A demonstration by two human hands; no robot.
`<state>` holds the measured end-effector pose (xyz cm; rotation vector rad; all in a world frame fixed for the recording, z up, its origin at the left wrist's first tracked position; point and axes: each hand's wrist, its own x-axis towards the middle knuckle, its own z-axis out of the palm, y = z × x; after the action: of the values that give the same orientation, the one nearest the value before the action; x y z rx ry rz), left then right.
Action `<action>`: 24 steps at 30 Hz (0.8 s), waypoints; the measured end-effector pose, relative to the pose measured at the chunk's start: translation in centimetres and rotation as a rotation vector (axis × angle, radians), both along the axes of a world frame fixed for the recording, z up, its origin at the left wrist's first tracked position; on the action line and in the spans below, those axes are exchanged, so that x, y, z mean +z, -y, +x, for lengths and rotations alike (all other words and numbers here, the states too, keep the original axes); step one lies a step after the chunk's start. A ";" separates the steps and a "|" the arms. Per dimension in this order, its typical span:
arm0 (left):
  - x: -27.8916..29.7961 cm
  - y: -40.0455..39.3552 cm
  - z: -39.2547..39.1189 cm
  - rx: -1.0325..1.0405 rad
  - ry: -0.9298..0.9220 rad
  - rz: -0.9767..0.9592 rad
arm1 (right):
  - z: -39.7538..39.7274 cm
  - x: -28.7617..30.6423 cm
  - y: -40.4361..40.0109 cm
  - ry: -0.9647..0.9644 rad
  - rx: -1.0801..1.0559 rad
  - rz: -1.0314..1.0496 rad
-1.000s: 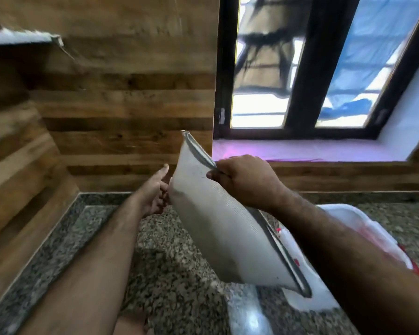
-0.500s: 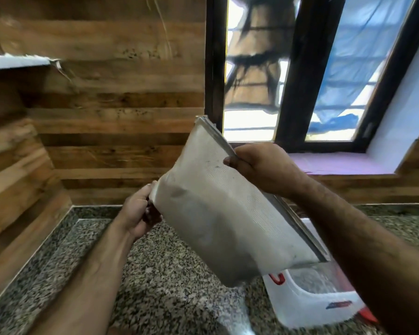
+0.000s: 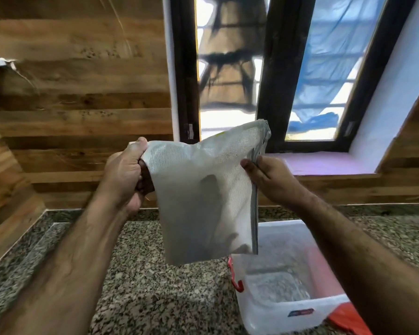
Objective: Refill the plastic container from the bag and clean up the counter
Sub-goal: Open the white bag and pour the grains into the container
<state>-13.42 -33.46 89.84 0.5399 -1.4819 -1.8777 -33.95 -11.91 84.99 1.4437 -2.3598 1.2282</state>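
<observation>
Two hands: both of mine are on the bag, raised in front of the window above the counter.
Left hand (image 3: 125,175): fingers curled tight round the bag's upper left corner, thumb on top, bunching the fabric.
Right hand (image 3: 267,178): fingertips and thumb pinched together on the bag's right edge, along the grey zip strip.
Bag (image 3: 203,201): white, woven mesh look, translucent; it hangs nearly upright with its lower end just above the container's near left corner.
What changed: half a second ago the bag lay slanted, its low end tipped toward the container; one second ago my left hand was barely touching it. Now I have swung it upright, and my left hand has climbed to the top corner.
What that means: I judge the pouring is finished or nearly so, and I am shaking out the last of it or getting ready to fold.
Bag contents: looks slack and almost empty; a dark shadow shows through the lower half, but I cannot tell what it is.
Plastic container (image 3: 288,313): clear box, red clip on its left wall, lid off, standing on the counter at lower right.
Container contents: a pale grainy layer across the bottom, well short of the rim.
Counter (image 3: 155,298): speckled granite; I see no obvious spill.
Red item (image 3: 346,319): beside the container's right side, perhaps its lid.
</observation>
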 end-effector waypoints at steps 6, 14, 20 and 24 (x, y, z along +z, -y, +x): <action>0.6 -2.8 -1.9 0.041 0.028 -0.052 | -2.2 -2.1 -2.9 0.097 0.004 -0.020; 0.8 -5.6 -4.2 -0.007 0.079 -0.255 | -5.1 -5.6 -6.2 0.212 0.067 -0.071; 0.9 -8.2 -5.8 0.012 0.220 -0.361 | -6.1 -8.0 -8.6 0.325 0.082 -0.090; 0.9 -10.1 -7.0 0.015 0.306 -0.473 | -6.5 -10.1 -9.9 0.432 0.098 -0.119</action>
<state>-20.41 -23.32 90.74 0.6219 -2.0352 -1.4011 -40.45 -2.05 74.93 1.3838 -2.4334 1.8340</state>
